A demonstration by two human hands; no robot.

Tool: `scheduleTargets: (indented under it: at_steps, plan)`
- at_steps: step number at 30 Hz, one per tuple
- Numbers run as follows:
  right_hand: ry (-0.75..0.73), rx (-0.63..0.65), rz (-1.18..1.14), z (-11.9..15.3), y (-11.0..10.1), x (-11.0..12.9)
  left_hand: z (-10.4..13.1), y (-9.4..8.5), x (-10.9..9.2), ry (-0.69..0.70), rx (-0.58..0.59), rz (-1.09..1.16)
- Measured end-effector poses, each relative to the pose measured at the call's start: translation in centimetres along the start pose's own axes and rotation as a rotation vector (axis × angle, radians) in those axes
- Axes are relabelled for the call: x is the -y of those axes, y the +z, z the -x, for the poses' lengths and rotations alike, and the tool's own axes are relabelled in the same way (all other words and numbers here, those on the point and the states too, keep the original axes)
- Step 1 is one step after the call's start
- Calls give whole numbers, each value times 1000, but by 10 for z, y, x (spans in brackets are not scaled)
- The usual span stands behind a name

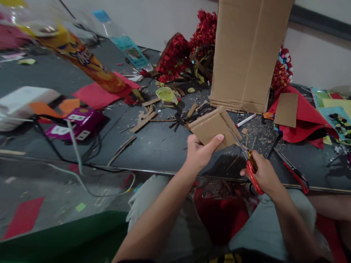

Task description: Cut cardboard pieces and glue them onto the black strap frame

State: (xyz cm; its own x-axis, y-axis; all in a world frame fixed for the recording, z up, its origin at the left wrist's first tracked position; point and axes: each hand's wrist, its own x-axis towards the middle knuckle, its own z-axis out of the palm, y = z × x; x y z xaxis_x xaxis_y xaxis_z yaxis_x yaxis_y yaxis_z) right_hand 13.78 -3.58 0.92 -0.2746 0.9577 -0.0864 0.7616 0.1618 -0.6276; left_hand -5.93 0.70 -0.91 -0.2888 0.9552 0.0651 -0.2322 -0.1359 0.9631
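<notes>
My left hand [200, 151] grips a small folded piece of cardboard [211, 128], its thumb lying on top and the other fingers hidden underneath. In my right hand [261, 170] is a pair of scissors [251, 171] with red and yellow handles. The blades point up and to the left, meeting the right edge of the cardboard piece. Both hands are above the front part of the dark table [153, 146]. Behind the piece stands a tall cardboard box [249, 54]. A white marker [246, 120] lies just beyond the scissors.
A box cutter [293, 170] lies at the table's front edge, right. Cardboard scraps [144, 118] litter the middle. Left are an orange bottle [87, 62], a purple box [76, 124] and cables [72, 142]. Red paper [304, 120] is at right. A clear bottle [128, 47] leans at the back.
</notes>
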Motion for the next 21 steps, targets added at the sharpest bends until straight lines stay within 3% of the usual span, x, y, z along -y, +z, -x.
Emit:
scheduleTargets:
  at_steps: [7,15,21]
  plan:
    - [-91,17,-68,2,1,2,6,1,-12,46,91,-82]
    - [-101,-157,-19,-1,4,5,7,2,-9,40,62,-34]
    - [-139,-119,-13,1,7,-2,10,4,-16,3,112,-40]
